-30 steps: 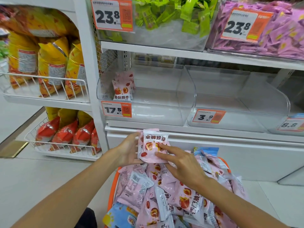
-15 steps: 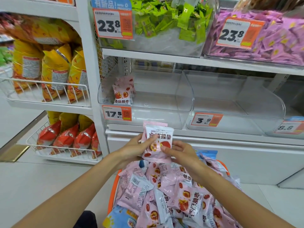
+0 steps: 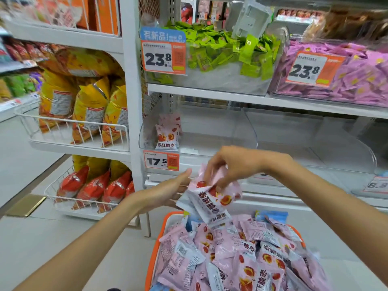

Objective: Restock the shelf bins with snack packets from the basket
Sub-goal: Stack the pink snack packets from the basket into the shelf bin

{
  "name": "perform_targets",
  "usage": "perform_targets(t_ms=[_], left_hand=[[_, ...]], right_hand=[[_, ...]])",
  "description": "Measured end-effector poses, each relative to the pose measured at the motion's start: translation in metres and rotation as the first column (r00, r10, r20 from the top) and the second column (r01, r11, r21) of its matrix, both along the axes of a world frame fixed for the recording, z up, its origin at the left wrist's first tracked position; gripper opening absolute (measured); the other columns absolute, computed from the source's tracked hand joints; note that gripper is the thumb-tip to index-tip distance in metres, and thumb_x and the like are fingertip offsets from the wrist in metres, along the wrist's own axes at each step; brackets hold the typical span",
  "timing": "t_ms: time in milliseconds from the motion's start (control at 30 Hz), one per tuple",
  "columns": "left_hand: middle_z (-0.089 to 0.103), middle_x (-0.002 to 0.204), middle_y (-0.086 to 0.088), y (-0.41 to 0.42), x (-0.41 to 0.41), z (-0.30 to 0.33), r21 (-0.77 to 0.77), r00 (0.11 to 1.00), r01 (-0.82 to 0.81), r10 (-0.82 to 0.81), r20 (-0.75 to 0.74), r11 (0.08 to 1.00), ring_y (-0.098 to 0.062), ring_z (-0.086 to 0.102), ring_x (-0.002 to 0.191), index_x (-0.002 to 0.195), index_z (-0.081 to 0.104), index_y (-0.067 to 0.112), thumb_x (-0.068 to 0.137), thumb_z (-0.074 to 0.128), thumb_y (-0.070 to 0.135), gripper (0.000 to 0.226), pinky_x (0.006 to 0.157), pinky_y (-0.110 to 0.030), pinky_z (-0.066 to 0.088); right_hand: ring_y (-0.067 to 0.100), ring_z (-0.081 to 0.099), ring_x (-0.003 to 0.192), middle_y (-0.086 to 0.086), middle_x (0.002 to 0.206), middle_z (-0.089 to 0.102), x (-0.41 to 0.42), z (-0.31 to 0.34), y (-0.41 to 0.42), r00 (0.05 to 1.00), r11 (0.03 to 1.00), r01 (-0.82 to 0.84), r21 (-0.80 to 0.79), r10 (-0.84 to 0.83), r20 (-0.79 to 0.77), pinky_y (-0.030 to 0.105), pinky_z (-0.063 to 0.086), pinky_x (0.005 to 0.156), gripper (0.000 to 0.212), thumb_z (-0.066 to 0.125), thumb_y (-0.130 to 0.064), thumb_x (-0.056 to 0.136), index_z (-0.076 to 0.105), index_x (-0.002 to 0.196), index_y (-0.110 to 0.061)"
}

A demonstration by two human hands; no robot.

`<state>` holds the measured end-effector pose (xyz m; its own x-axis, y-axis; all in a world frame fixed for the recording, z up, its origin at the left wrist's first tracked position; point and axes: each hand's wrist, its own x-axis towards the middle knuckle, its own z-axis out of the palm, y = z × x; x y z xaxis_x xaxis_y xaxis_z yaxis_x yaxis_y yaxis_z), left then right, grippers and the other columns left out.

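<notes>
My right hand [image 3: 237,166] pinches a bunch of pink snack packets [image 3: 212,198]; my left hand [image 3: 168,190], fingers straight, touches them at 9 o'clock. Orange plastic basket [image 3: 151,257] at 6 o'clock; clear plastic bin [image 3: 210,131] at 12.

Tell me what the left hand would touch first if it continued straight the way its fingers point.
Probably the pink snack packets held by the right hand; the left hand already points at them, fingertips almost touching. Depth is unclear.

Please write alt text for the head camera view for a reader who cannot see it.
The right hand grips pink snack packets above a full orange basket, the open left hand beside them. Behind stands a nearly empty clear bin tagged 17.5.
</notes>
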<state>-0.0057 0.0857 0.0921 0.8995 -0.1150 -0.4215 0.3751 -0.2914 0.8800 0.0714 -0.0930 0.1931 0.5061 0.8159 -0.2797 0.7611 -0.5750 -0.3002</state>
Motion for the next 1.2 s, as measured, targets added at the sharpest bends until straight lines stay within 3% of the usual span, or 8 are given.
perform_targets(t_ms=[100, 200, 333, 433, 567, 767, 1067, 1200], left_hand=[[0.057, 0.121, 0.024, 0.003, 0.005, 0.026, 0.081, 0.993, 0.041, -0.05, 0.11, 0.996, 0.0, 0.053, 0.113, 0.13, 0.052, 0.039, 0.08, 0.032, 0.075, 0.064, 0.097, -0.027, 0.038], [0.062, 0.108, 0.024, 0.013, 0.014, 0.048, 0.004, 0.967, -0.104, 0.1, 0.235, 0.995, 0.002, 0.057, 0.101, 0.116, 0.058, 0.032, 0.092, 0.04, 0.056, 0.039, 0.093, -0.023, 0.038], [0.065, 0.123, 0.006, 0.031, 0.052, 0.061, -0.078, 0.877, -0.294, 0.301, 0.373, 0.953, -0.014, 0.057, 0.118, 0.119, 0.063, 0.023, 0.09, 0.045, 0.057, 0.049, 0.11, -0.036, 0.035], [0.036, 0.15, 0.003, 0.039, 0.079, 0.064, 0.086, 0.901, -0.265, 0.215, 0.377, 0.96, -0.018, 0.031, 0.14, 0.146, 0.036, 0.02, 0.087, 0.039, 0.068, 0.076, 0.115, -0.036, 0.021], [0.028, 0.154, 0.001, 0.06, 0.11, 0.064, 0.263, 0.97, -0.133, 0.072, 0.231, 0.956, -0.019, 0.026, 0.141, 0.148, 0.03, 0.022, 0.096, 0.04, 0.051, 0.06, 0.113, -0.036, 0.019], [0.059, 0.103, -0.005, 0.089, 0.149, 0.064, 0.6, 0.993, -0.08, 0.009, 0.12, 0.796, -0.019, 0.052, 0.089, 0.117, 0.054, 0.008, 0.095, 0.055, 0.028, 0.03, 0.08, -0.03, 0.044], [0.053, 0.133, -0.016, 0.081, 0.173, 0.034, 0.856, 0.994, -0.057, 0.113, -0.002, 0.513, -0.03, 0.055, 0.117, 0.135, 0.045, 0.001, 0.1, 0.042, 0.026, 0.043, 0.097, -0.036, 0.045], [0.063, 0.112, -0.016, 0.08, 0.172, 0.042, 0.832, 0.983, 0.068, 0.104, -0.149, 0.551, -0.024, 0.063, 0.083, 0.131, 0.048, 0.0, 0.101, 0.042, 0.016, 0.034, 0.088, -0.032, 0.05]], right_hand=[[0.024, 0.064, 0.091, 0.004, 0.095, 0.068, 0.013, 0.015, 0.027, 0.994, 0.973, 0.094, 0.209, -0.103, 0.035, 0.039, 0.052, 0.084, 0.042, 0.085, -0.02, 0.067, 0.063, 0.103, -0.024], [0.016, 0.057, 0.104, -0.002, 0.108, 0.058, 0.02, 0.017, 0.04, 0.911, 0.75, 0.354, 0.558, -0.411, -0.027, 0.03, 0.047, 0.092, 0.069, 0.083, -0.037, 0.067, 0.049, 0.125, -0.02], [0.015, 0.048, 0.117, -0.003, 0.13, 0.046, 0.029, -0.001, 0.05, 0.671, 0.42, 0.741, 0.524, -0.473, -0.571, 0.032, 0.041, 0.097, 0.091, 0.072, -0.052, 0.074, 0.027, 0.144, -0.014], [0.017, 0.055, 0.115, -0.001, 0.124, 0.059, 0.051, -0.022, 0.06, 0.604, 0.518, 0.764, 0.384, -0.365, -0.708, 0.035, 0.042, 0.099, 0.065, 0.069, -0.046, 0.081, 0.049, 0.132, -0.011], [0.015, 0.064, 0.101, 0.001, 0.109, 0.069, 0.083, -0.038, 0.077, 0.632, 0.525, 0.736, 0.428, -0.304, -0.713, 0.031, 0.049, 0.091, 0.033, 0.07, -0.019, 0.085, 0.062, 0.116, -0.013], [0.014, 0.059, 0.094, 0.002, 0.111, 0.064, 0.125, -0.051, 0.119, 0.749, 0.633, 0.64, 0.435, -0.388, -0.537, 0.021, 0.05, 0.075, 0.044, 0.074, -0.009, 0.08, 0.058, 0.12, -0.009], [0.015, 0.058, 0.067, 0.004, 0.082, 0.061, 0.163, -0.091, 0.162, 0.707, 0.696, 0.674, 0.247, -0.512, -0.487, 0.021, 0.054, 0.052, 0.042, 0.078, -0.001, 0.068, 0.055, 0.103, -0.01], [0.012, 0.059, 0.063, 0.003, 0.077, 0.06, 0.172, -0.084, 0.161, 0.746, 0.754, 0.632, 0.182, -0.526, -0.409, 0.026, 0.058, 0.07, 0.04, 0.082, -0.01, 0.069, 0.05, 0.094, -0.01]])
